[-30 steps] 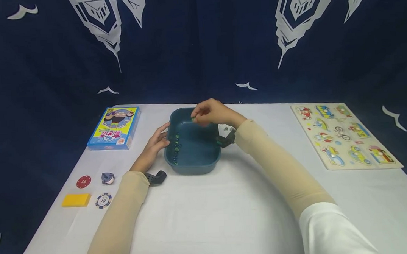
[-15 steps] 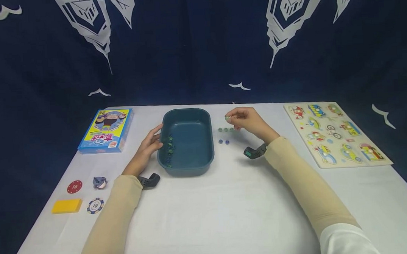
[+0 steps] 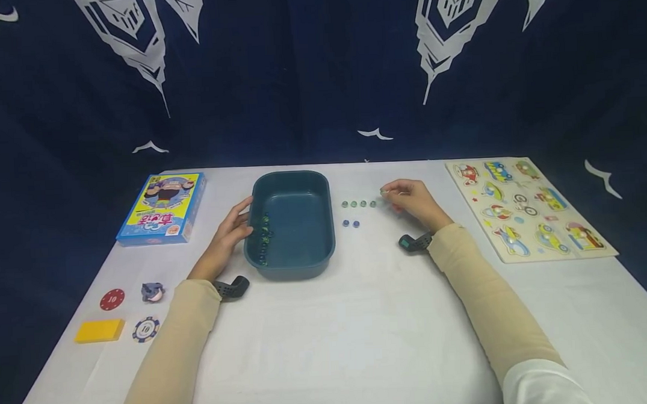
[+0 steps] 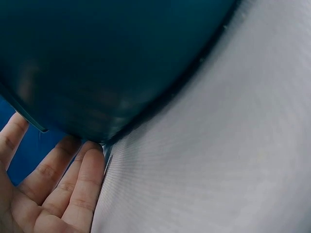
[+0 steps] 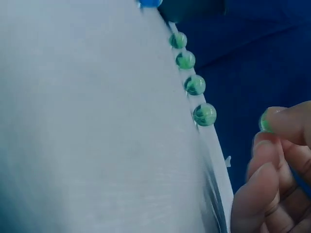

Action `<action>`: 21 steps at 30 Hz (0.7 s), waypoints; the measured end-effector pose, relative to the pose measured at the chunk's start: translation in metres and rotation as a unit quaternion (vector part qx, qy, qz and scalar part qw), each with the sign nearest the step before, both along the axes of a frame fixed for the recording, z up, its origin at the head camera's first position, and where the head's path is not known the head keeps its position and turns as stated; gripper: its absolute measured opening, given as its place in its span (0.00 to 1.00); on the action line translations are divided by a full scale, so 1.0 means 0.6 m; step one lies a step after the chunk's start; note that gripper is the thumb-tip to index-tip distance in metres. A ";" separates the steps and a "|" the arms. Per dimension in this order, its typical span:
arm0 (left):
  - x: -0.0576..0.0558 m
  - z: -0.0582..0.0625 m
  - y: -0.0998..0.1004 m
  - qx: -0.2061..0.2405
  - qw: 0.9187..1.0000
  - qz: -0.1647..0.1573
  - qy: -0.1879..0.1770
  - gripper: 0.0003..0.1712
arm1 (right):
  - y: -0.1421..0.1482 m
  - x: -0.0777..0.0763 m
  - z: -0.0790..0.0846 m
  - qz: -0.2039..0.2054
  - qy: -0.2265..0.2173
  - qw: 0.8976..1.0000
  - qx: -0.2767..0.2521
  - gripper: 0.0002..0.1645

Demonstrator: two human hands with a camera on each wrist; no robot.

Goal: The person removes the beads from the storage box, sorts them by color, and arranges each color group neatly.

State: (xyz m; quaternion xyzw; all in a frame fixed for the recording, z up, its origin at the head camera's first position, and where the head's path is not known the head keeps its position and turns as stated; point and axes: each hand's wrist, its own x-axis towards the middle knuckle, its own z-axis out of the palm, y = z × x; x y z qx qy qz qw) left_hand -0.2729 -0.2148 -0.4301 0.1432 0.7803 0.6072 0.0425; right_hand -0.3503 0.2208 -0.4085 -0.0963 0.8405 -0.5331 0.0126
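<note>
In the head view, a dark teal plastic basin (image 3: 290, 272) stands on the table, with several marbles (image 3: 265, 241) gathered along its left side. My left hand (image 3: 220, 239) rests against the basin's left wall; its straight fingers (image 4: 83, 187) touch the outside in the left wrist view. To the right of the basin, my right hand (image 3: 414, 201) pinches a green marble (image 5: 265, 122) between thumb and finger, raised off the table. Beside that hand runs a row of several clear-green marbles (image 5: 204, 114). Two blue marbles (image 3: 351, 223) lie in front of the row.
A blue and yellow box (image 3: 162, 209) is at the back left. Nearer lie a red chip (image 3: 112, 299), a small grey figure (image 3: 152, 292), a yellow block (image 3: 99, 331) and a white-and-blue chip (image 3: 146, 329). A wooden picture puzzle board (image 3: 531, 210) lies at the right.
My right hand has moved from above the basin to the right end of the green row, carrying the marble. My left hand stays at the basin. The head view has shifted slightly.
</note>
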 end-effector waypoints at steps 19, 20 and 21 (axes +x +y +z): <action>0.001 0.002 0.001 -0.007 1.000 0.001 -0.010 0.39 | 0.000 -0.002 -0.027 -0.020 0.025 0.991 0.133 0.14; 0.001 0.002 0.001 -0.008 1.000 0.001 -0.010 0.39 | 0.000 -0.003 -0.028 -0.020 0.025 0.990 0.135 0.14; 0.001 0.002 0.001 -0.007 1.000 0.000 -0.010 0.39 | 0.001 -0.003 -0.029 -0.021 0.024 0.990 0.137 0.14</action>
